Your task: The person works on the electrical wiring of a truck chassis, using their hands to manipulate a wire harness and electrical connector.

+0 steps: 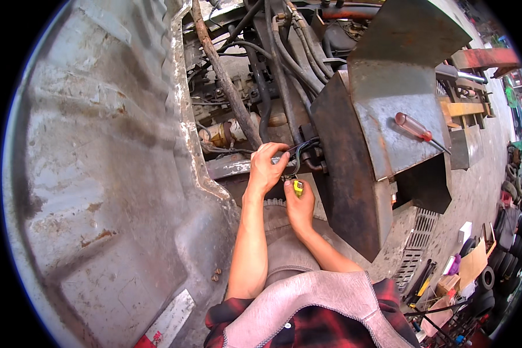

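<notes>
Pink cloth [298, 290] is being worn over a red-and-black plaid shirt [330, 329]. Ahead of it, a small yellow object [298, 187] is being gripped in the right hand [301, 204], just below thin dark wires [300, 152]. The left hand [265, 169] is being held beside these wires, fingers narrowly spaced; whether a wire is being pinched cannot be told. Farther right, a red-handled screwdriver [410, 125] is being supported by a bent metal plate [383, 133]. Beyond, hoses [298, 71] are being flanked by a brown pole [220, 72].
</notes>
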The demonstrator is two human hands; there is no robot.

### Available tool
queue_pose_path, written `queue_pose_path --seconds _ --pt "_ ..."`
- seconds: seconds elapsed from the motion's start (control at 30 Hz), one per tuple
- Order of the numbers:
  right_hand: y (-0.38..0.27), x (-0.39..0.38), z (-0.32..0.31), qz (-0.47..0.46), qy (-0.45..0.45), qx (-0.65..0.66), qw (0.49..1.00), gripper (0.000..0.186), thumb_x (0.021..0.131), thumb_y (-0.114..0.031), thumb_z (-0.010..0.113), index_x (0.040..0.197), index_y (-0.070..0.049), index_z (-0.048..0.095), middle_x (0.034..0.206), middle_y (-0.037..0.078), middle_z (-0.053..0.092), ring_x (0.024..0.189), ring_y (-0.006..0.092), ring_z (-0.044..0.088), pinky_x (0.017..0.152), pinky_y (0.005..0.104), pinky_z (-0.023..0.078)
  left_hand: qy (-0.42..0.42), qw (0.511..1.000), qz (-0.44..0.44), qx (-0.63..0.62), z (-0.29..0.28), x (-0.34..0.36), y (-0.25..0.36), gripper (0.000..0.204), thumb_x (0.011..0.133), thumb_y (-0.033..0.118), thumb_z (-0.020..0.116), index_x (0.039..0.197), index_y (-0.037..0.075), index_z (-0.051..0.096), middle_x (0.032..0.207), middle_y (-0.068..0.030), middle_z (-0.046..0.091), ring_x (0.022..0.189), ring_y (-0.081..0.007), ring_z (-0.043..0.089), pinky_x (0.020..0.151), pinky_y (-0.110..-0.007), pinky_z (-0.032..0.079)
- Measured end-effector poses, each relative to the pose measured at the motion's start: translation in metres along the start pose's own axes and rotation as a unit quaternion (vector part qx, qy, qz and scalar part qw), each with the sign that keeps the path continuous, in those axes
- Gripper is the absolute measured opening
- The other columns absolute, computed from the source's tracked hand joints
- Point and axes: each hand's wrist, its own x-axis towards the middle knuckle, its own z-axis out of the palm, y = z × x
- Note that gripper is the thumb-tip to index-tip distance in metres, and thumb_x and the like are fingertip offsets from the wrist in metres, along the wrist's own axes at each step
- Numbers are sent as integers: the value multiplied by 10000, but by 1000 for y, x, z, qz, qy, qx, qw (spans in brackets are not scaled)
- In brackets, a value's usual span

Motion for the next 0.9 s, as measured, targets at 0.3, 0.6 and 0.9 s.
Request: queue_pose_path --seconds 0.3,0.6,0.9 --pt "3 -5 2 -16 -18 -15 1000 272 926 -225 648 1027 17 580 868 136 641 801 192 601 750 338 486 53 997 -36 36 6 -1 14 96 750 132 656 760 47 613 777 -78 630 785 -293 625 763 -396 434" --pt "-2 -4 -4 -15 -7 -24 1000 272 925 -223 649 1029 19 580 870 135 642 801 197 605 749 337 486 122 978 19 166 1 -1 18 167 692 153 667 683 34 550 683 -77 564 653 -292 584 664 -401 419" --pt "13 -4 7 -8 -7 -20 1000 272 925 -245 657 1008 6 596 835 117 640 784 194 607 738 336 484 250 953 -171 -20 -48 -13 -51 389 952 334 626 788 -19 642 629 -20 552 628 -90 467 585 -294 413"
